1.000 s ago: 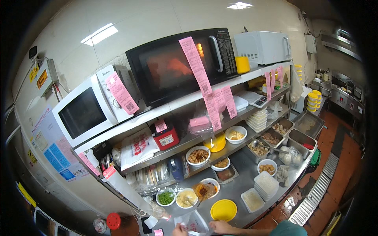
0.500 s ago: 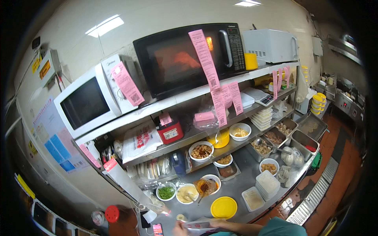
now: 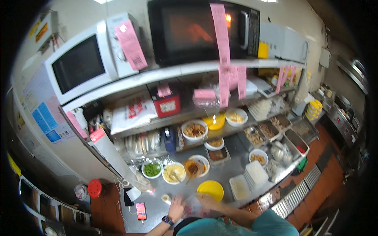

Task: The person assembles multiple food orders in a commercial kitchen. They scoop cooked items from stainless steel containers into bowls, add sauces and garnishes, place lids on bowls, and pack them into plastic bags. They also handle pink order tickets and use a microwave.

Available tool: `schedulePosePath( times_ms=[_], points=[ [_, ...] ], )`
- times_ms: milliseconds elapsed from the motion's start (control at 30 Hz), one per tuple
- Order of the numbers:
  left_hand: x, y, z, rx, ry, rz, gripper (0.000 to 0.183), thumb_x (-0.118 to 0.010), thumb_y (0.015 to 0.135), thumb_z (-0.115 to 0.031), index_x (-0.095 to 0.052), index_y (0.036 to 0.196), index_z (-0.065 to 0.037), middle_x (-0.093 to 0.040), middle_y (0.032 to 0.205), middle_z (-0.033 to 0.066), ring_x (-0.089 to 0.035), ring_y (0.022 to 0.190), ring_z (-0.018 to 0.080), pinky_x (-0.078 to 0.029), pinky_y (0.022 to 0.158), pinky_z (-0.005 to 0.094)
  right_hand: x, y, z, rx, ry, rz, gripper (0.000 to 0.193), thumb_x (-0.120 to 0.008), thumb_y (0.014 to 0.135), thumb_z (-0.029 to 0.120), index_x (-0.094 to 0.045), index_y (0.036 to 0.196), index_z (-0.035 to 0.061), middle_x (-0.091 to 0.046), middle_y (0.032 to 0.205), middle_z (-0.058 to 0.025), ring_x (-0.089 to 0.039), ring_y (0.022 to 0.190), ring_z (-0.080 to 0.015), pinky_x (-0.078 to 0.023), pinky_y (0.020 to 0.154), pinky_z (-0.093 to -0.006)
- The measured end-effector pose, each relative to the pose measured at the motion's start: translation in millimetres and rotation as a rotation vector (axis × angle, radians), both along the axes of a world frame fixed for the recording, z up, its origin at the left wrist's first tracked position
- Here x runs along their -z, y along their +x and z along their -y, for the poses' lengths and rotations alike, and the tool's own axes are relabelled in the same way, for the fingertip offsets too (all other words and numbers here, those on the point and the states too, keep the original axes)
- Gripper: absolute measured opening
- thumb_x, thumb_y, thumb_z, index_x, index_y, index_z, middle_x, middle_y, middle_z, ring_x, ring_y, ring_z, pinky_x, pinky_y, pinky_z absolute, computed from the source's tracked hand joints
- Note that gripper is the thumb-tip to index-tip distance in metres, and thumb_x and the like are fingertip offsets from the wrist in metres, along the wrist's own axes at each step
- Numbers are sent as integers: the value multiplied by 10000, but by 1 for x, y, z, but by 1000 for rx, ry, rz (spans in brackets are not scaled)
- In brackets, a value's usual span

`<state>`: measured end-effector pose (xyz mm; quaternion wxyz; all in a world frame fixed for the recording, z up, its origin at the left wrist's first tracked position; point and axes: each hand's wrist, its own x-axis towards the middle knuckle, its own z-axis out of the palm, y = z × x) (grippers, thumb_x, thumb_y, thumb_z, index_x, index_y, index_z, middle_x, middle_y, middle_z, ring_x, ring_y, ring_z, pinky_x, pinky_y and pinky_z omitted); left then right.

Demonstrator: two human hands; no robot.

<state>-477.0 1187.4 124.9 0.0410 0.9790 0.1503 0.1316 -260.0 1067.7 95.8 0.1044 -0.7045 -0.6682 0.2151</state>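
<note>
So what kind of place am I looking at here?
Most likely a restaurant kitchen's prep station: pink order slips hang off the shelf, two microwaves sit above, and bowls of toppings line the steel counter.

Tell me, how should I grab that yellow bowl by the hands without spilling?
Probably take the yellow bowl by its rim, fingers on opposite sides, coming from above and in front. It sits upright and round on the steel counter, its near side open, while white bowls crowd behind it. Whether it holds anything is too blurred to tell.
</note>
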Motion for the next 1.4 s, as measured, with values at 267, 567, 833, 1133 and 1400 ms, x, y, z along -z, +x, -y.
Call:
schedulePosePath(
  times_ms=[267,567,833,1133,1400],
  points=[
    [59,18,2,-224,-464,-450,148,-702,747,-183,-731,841,-73,-720,868,163,-702,849,379,-574,734,441,1,-2,4,205,-191,-428,544,-713,805,225,-545,1300,76,-640,1171,-222,-612,1086,-418,-494,926,-484],
    [37,-5,-53,-112,-563,-348,808,-831,706,-243,-462,1416,-129,-666,1066,210,-649,962,403,-524,852,464,27,-42,43,229,368,-683,444,-745,836,160,-543,1224,78,-675,984,-136,-670,897,-273,-538,794,-385],
    [-15,-51,16,-227,-894,102,332,-623,875,-49,-634,1203,-96,-682,767,154,-662,702,352,-537,677,436,84,-2,87,1136,317,-1454,128,-649,962,158,-591,979,45,-628,962,-74,-629,837,-153,-547,762,-325],
    [11,-61,12,-131,-724,-103,162,-616,941,-194,-709,939,-61,-672,717,168,-653,669,382,-509,605,449,17,-6,111,1051,489,-1616,260,-536,931,36,-605,1181,12,-658,1160,-108,-645,1106,-265,-529,960,-470],
    [24,-46,35,-62,-725,-28,128,-627,888,-119,-725,906,-39,-700,835,185,-680,749,372,-547,688,443,1,-55,76,1129,26,-1673,309,-585,929,99,-597,1208,-34,-655,1151,-136,-660,1037,-260,-544,899,-371]
  ],
)
